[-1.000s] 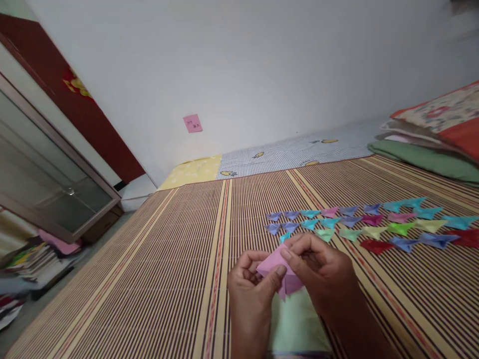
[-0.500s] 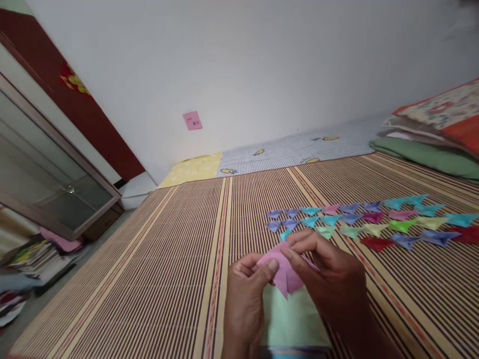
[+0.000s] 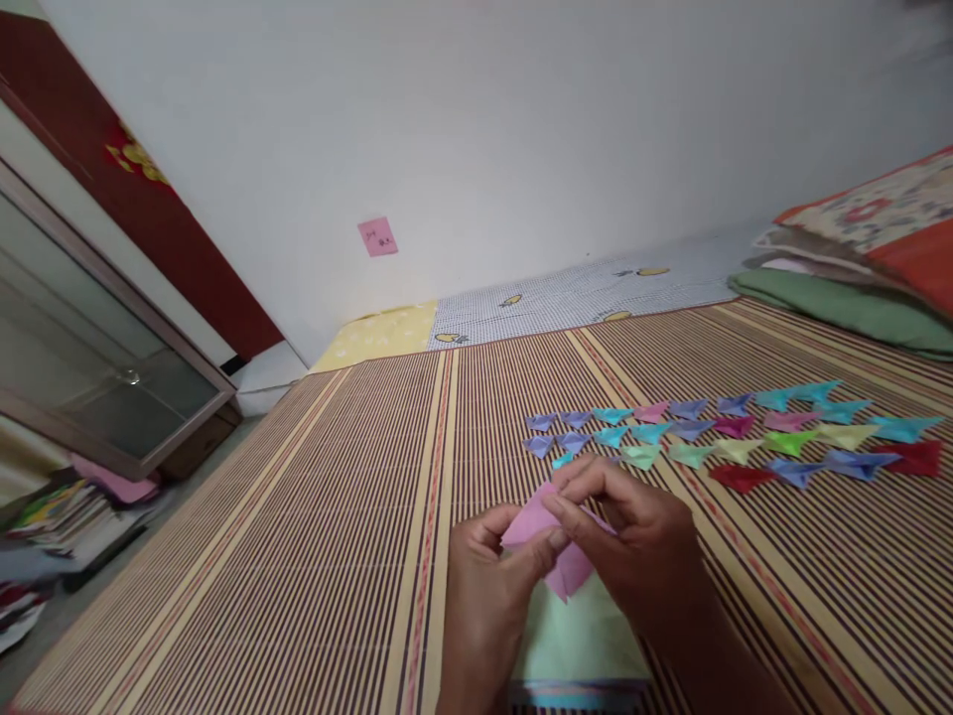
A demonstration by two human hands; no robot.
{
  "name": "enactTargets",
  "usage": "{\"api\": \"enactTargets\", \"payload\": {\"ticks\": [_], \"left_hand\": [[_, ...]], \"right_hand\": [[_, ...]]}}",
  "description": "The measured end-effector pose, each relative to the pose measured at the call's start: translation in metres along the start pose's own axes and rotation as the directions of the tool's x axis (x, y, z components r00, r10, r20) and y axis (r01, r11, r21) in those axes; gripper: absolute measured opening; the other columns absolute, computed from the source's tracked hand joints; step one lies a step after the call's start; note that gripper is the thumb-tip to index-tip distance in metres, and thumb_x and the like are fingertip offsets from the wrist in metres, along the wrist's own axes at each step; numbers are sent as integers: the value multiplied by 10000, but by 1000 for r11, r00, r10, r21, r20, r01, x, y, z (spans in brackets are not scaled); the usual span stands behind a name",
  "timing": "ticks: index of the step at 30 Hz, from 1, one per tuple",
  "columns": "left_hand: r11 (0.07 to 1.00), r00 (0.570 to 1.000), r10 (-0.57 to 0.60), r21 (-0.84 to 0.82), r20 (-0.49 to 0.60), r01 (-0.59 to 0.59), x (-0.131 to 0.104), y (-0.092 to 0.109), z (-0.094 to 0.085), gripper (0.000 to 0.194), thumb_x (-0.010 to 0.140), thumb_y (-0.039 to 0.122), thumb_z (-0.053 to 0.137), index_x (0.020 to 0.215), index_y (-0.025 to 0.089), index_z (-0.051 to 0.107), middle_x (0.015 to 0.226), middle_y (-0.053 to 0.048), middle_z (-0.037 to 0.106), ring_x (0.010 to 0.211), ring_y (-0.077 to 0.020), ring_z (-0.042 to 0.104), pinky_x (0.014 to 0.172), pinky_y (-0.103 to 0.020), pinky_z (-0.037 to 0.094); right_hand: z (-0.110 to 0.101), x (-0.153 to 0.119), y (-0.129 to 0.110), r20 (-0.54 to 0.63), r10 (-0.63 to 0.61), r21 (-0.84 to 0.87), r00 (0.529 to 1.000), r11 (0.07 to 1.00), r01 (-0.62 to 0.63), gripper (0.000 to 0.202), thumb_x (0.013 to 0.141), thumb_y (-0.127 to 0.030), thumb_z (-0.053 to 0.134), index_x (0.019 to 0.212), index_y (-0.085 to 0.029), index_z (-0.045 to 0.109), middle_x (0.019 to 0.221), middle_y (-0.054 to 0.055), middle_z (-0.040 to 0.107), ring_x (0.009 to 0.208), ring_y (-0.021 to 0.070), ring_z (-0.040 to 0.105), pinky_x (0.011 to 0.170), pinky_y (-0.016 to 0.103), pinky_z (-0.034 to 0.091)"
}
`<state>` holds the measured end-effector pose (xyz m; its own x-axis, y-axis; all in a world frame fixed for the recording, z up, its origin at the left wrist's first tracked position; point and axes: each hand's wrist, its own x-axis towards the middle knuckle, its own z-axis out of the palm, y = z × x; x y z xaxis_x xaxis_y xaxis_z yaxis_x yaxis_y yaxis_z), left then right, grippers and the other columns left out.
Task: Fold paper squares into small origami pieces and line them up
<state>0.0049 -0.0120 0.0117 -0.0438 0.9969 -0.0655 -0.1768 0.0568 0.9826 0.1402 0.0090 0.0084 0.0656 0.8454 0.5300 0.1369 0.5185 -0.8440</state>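
Note:
Between both hands is a piece of pink folded paper [image 3: 530, 518], its lower tip pointing down toward me. My left hand [image 3: 495, 586] pinches it from the left, with the thumb lying across its front. From the right, my right hand [image 3: 632, 536] grips the upper edge between thumb and fingers. Some of the paper is covered by my fingers. Directly below lies a stack of pale green paper [image 3: 581, 641], with blue layers at its near edge. Beyond my right hand, several small folded paper pieces [image 3: 789, 443] in blue, green, pink, red and yellow form rows.
A striped bamboo mat [image 3: 357, 516] covers the bed. Folded bedding [image 3: 856, 308] is piled at the far right. A pink note [image 3: 378, 236] sticks to the wall. On the left stand a glass-doored cabinet [image 3: 111, 338] and a pile of books [image 3: 60, 511].
My left thumb has slid right and down across the pink paper, toward my right thumb. The paper has turned slightly, and the whole view has shifted a little.

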Motion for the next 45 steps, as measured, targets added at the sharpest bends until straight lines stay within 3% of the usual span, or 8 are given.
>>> {"api": "enactTargets", "payload": {"ticks": [9,15,19,23,29,36,42,45], "left_hand": [[1000,998,13,17,60,-14,1,-6,-3,283,757,316,829,622,140,653,589,23,540,540,-97,447,524,-214,352],[978,999,-34,-204,6,34,6,-12,-5,230,699,275,873,664,124,703,593,15,613,511,-87,501,526,-203,391],[955,997,-58,-293,-49,41,9,-12,-8,235,665,284,900,742,116,755,619,-19,698,514,-116,587,548,-224,457],[948,999,-49,-316,-16,42,10,-11,-8,256,677,285,898,821,106,783,656,-57,749,549,-165,662,596,-267,513],[948,1000,-28,-317,-7,24,10,-9,-8,229,684,272,897,795,107,783,639,-42,736,560,-118,631,595,-205,481],[974,999,-17,-227,-28,10,10,-14,-13,234,729,300,865,787,108,744,662,-24,685,569,-114,578,590,-222,456],[999,1000,5,43,-6,-4,3,-8,-8,258,760,319,810,669,138,650,598,24,559,536,-103,472,519,-215,368],[980,997,34,192,64,-45,2,-5,-3,256,773,297,775,624,141,638,575,31,511,543,-101,420,506,-215,326]], "right_hand": [[2,-2,4,13,201,107,980,974,-201,91,848,-234,729,840,-220,639,772,-10,679,729,159,669,681,279,536],[-9,6,11,156,356,288,921,876,-387,287,935,-476,616,988,-202,683,854,44,735,733,173,682,655,287,540],[-18,10,11,368,298,117,881,925,-362,264,898,-443,643,850,-190,707,756,23,698,696,172,642,634,280,507],[-11,7,8,333,258,8,907,961,-276,262,880,-362,670,682,-191,641,617,-30,569,583,128,511,517,233,400],[-8,4,10,335,278,86,900,942,-324,254,896,-347,657,701,-190,615,629,-31,543,584,126,488,515,233,393],[-28,10,20,323,317,183,892,904,-388,263,886,-373,681,704,-189,634,630,-38,556,589,121,501,561,247,399],[-24,11,10,304,283,39,910,950,-309,192,792,-328,770,942,-213,736,838,5,709,814,193,647,747,308,487],[-16,9,3,326,258,-23,910,964,-265,83,810,-274,724,774,-201,708,717,-18,648,696,161,593,645,281,434]]}}
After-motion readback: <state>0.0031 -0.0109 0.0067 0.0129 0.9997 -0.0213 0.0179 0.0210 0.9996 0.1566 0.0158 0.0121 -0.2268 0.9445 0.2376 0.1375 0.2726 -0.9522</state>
